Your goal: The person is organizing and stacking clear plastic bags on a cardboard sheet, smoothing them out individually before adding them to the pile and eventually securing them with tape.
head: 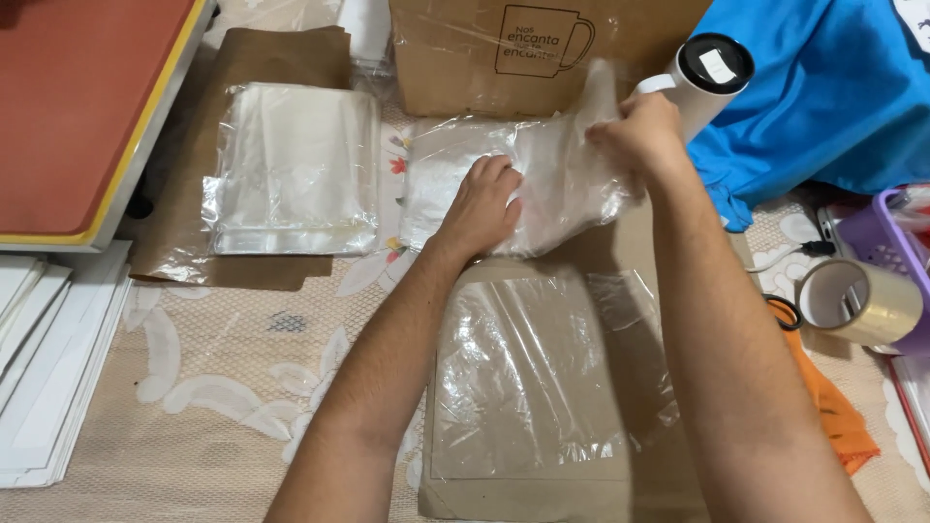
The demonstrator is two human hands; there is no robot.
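1. Nearest the camera, between the two forearms: flat brown paper envelope (pixel 542 407) under a loose sheet of clear plastic film (pixel 542 368), lying on a lace-patterned tablecloth (pixel 223 387).
2. Just beyond it: left hand (pixel 481 205) pressed palm-down, fingers spread, on a clear plastic bag (pixel 542 179), pinning it to the cloth rather than gripping it.
3. Right of that hand and slightly farther: right hand (pixel 641 134) pinching the bag's upper right edge between thumb and fingers, lifting that corner clear of the table.
4. Well left of the left hand: stack of clear plastic bags (pixel 295 169) resting on brown paper (pixel 242 68); farther left again, red heat-press plate (pixel 77 107) with yellow rim, and white cards (pixel 48 368) piled near the left elbow.
5. Right of the right forearm: roll of clear packing tape (pixel 862 302), orange-handled scissors (pixel 823 397) partly hidden by the arm, and a purple basket (pixel 886 242) at the frame edge.
6. Just behind the right hand: white tube with black cap (pixel 712 73), touching or nearly touching the knuckles; cannot tell which.
7. Beyond both hands: brown paper bag with a printed mug outline (pixel 513 48) standing upright, and blue fabric (pixel 823 97) heaped to its right.
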